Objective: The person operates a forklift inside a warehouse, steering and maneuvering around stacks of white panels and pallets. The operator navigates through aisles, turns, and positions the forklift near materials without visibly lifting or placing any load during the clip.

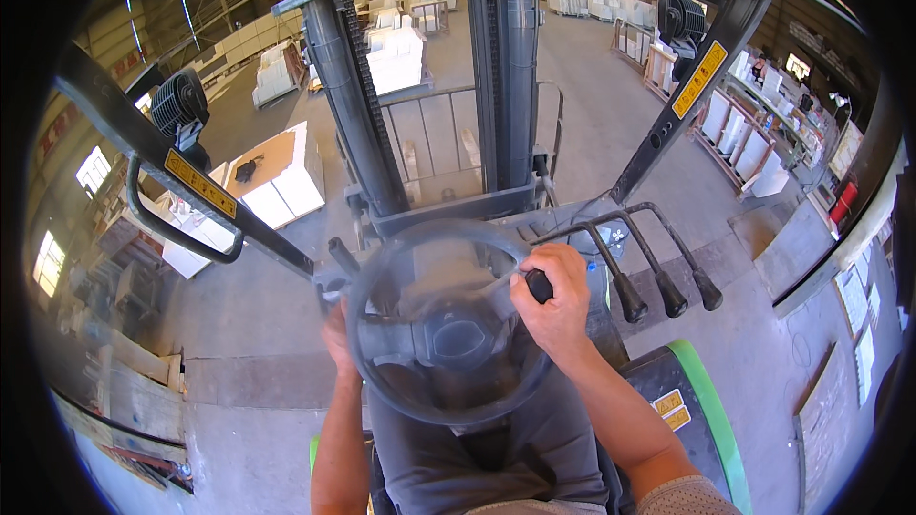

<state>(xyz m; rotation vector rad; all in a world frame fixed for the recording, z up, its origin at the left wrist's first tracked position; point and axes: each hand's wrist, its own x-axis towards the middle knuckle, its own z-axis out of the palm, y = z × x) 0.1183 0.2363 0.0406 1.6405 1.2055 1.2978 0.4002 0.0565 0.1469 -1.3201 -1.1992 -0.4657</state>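
Grey trousers [496, 458] sit closest, on the seat of a forklift. Going from the left, the left hand [336, 336] sits behind the left rim of the steering wheel [448, 324]; I cannot tell if its grip is wide or closed, since the wheel hides the fingers. On the wheel's right rim, the right hand [553, 300] is wrapped tight around the black knob [539, 284]. Just to the right stand three black levers [668, 291], not touched. Past the wheel rises the grey mast [429, 86]. White blocks [281, 176] rest on the floor at the left, well apart from the truck.
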